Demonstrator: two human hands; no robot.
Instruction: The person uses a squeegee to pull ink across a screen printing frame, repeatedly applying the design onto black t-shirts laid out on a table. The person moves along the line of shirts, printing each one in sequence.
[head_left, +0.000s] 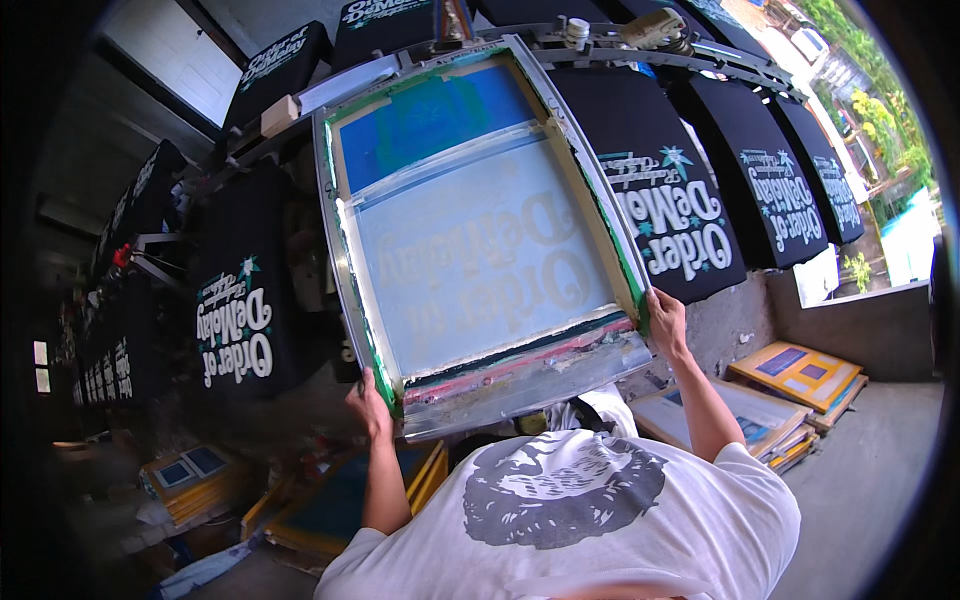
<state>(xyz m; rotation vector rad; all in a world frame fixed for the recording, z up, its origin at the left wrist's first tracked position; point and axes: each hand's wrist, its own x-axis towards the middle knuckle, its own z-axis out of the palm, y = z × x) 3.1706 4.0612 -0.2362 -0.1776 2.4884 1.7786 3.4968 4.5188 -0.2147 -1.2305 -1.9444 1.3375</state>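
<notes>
I hold a large screen-printing screen point(527, 382) with a metal frame in both hands, one at each side near its lower end. Its mesh shows a blue band at the top and a pale area with faint lettering, edged by green and cream tape. My left hand point(374, 405) is closed on the lower left edge, and my right hand point(666, 322) grips the right edge a little higher. Black T-shirts with white and teal prints lie on boards on both sides of the screen, such as one at left point(238, 210) and one at right point(640, 125).
A metal rail point(700, 65) with fittings runs behind the screen among the shirt boards. A pale block point(280, 115) sits by the upper left rail. Stacks of yellow-framed screens lie low at right point(790, 362) and left point(190, 475). A bright opening point(890, 160) shows greenery at right.
</notes>
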